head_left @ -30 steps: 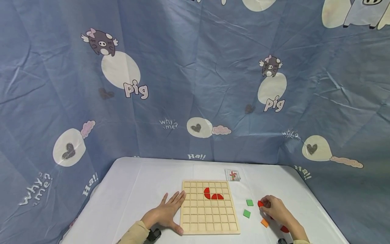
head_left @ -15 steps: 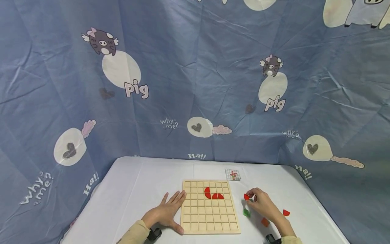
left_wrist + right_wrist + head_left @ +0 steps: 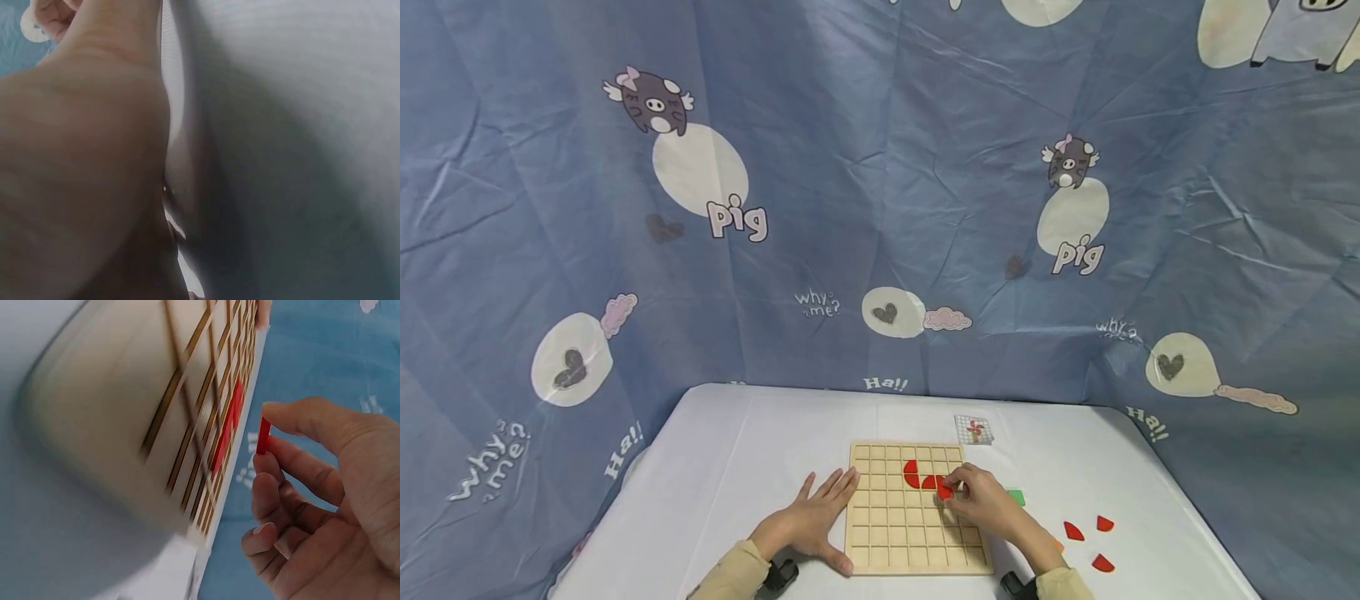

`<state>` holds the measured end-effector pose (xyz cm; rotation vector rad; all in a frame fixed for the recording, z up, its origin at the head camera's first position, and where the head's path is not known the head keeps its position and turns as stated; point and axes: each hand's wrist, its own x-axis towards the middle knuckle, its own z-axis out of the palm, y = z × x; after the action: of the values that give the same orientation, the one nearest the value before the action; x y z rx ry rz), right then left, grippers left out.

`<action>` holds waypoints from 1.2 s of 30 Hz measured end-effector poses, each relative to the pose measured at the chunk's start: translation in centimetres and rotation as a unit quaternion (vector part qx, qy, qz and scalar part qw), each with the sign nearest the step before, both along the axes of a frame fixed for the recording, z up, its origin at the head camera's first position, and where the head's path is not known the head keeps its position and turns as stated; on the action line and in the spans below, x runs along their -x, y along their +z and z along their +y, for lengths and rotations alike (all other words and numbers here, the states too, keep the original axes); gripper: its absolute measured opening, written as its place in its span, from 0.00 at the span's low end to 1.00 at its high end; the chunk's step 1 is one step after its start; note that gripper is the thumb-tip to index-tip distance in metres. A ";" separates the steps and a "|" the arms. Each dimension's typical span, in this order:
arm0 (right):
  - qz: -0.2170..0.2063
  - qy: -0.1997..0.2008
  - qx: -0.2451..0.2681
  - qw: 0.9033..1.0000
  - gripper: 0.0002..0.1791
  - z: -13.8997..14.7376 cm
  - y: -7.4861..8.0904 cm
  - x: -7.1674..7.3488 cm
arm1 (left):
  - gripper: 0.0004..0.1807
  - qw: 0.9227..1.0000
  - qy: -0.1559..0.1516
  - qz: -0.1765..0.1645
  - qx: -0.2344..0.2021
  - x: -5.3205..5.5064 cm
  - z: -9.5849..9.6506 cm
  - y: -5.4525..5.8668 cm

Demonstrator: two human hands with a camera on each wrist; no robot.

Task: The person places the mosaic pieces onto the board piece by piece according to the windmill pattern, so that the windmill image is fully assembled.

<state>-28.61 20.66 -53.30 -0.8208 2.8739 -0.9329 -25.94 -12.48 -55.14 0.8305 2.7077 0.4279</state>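
Note:
My right hand (image 3: 988, 500) pinches a red quarter-circle tile (image 3: 264, 434) between thumb and fingertips, held close over the wooden grid board (image 3: 895, 533). In the right wrist view, the tile is seen edge-on and the other fingers curl loosely below it. Several red tiles (image 3: 912, 475) lie in the upper-middle squares of the board, right by the held one. Along the board's left edge, my left hand (image 3: 808, 521) lies with fingers spread, fingertips and thumb at the rim. The left wrist view is mostly filled by that hand (image 3: 81, 156) and the white cloth.
Right of the board lie loose red tiles (image 3: 1073, 531), a green square tile (image 3: 1016, 497) and an orange tile (image 3: 1058, 546), partly hidden by my right arm. A small picture card (image 3: 973, 430) lies beyond the board's far right corner. A blue curtain (image 3: 880, 208) surrounds the table.
My right hand has carried the red quarter-circle tile leftward from the loose tiles to over the board. My left hand has stayed at the board's edge.

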 end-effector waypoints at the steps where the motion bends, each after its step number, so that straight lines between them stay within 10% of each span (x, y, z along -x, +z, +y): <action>1: -0.002 0.005 0.000 1.000 0.11 -0.4 0.0 0.1 | 0.73 1.000 -0.001 0.001 0.000 0.0 0.0 0.0; 36: -0.023 0.041 -0.030 0.998 0.12 -7.0 -1.5 1.2 | 0.72 1.000 -0.006 0.007 0.004 -0.1 -0.1 0.3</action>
<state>-29.84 13.69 -54.84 -0.8921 2.7898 -0.8431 -25.86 -12.54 -54.88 0.8511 2.7144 0.4107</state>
